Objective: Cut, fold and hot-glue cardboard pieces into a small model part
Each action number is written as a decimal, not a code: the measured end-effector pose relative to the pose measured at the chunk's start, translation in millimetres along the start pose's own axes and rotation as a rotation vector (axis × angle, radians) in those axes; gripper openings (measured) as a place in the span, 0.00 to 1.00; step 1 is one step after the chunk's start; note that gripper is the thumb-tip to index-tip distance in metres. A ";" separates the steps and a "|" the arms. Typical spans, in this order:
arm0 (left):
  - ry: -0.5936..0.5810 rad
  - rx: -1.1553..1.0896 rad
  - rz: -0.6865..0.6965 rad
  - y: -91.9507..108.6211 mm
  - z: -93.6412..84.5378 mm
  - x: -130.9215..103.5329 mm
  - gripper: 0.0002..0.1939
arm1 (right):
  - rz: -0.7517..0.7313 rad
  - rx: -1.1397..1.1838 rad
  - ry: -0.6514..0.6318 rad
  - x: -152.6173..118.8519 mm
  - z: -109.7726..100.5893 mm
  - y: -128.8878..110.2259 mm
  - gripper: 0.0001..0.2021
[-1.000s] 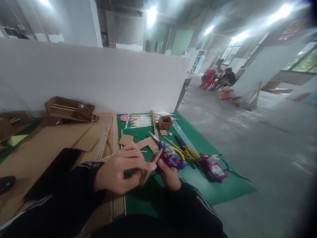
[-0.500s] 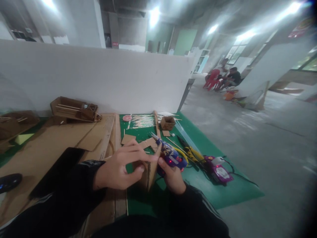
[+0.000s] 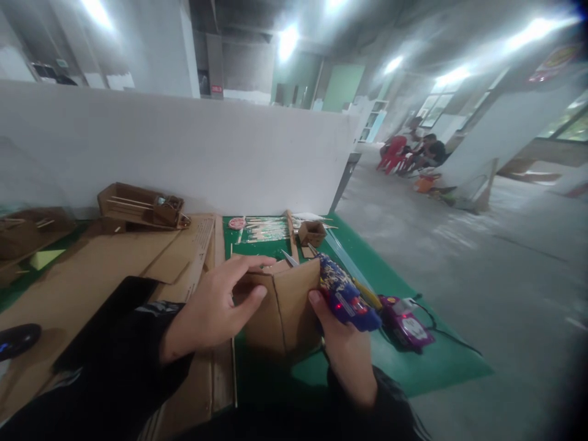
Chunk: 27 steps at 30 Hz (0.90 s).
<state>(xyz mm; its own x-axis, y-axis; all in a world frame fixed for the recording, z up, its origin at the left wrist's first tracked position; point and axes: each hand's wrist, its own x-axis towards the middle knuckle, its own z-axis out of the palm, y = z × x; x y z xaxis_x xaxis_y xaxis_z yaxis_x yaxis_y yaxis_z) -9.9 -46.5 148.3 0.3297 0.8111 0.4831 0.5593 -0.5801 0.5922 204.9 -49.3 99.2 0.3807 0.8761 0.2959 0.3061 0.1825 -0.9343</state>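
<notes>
Between my hands is a brown cardboard box [image 3: 289, 312], one corner seam facing me. My left hand [image 3: 220, 300] holds its left panel, thumb on the near face and fingers over the top edge. My right hand [image 3: 342, 343] grips a blue hot glue gun [image 3: 342, 288] with a lit red light. The right thumb presses the box's right edge, and the gun's nozzle points away beyond the box. A pointed metal tip [image 3: 289, 258] shows behind the box; the rest of it is hidden.
A small cardboard box [image 3: 312, 233] and wooden sticks [image 3: 266, 228] lie at the back of the green mat [image 3: 441, 361]. To the right is a purple power strip [image 3: 408, 324]. A cardboard model [image 3: 140, 205] stands by the white partition [image 3: 184, 147]. Two people [image 3: 422, 150] sit far right.
The cardboard has turned from nearly edge-on to showing two broad faces. My right hand and the glue gun have moved right and a little toward me.
</notes>
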 end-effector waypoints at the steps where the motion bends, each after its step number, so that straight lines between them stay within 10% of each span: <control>1: 0.010 0.001 -0.022 0.2 0.8 0.0 0.19 | 0.003 -0.024 0.017 0.3 -0.1 -1.4 0.20; 27: -0.061 -0.066 -0.226 -12.2 7.0 4.5 0.17 | -0.067 -0.039 -0.057 5.3 6.0 -2.6 0.17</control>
<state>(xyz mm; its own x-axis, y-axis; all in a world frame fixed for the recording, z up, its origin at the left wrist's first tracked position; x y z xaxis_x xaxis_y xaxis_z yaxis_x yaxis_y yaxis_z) -9.9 -35.2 138.8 0.2478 0.9229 0.2948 0.5739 -0.3849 0.7228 200.8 -42.4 102.0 0.3082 0.8866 0.3448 0.3638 0.2250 -0.9039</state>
